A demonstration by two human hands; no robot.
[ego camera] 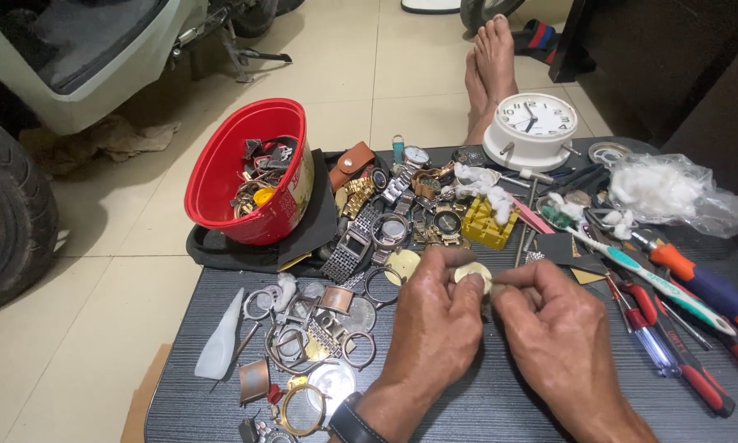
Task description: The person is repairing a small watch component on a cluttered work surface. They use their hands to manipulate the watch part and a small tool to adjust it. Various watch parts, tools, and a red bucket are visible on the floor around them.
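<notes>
Head view: left hand is pinching small pale round watch dial by its rim, keeping the face clear; right hand fingertips are closing against its edge, steadying it over dark ribbed tabletop.

Cream tiled floor, dark cabinet at right.

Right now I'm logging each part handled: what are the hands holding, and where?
Left hand and right hand pinch a small pale round disc by its edges.

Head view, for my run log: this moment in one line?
left hand: holds round disc | right hand: touches disc | table: watch parts
</notes>
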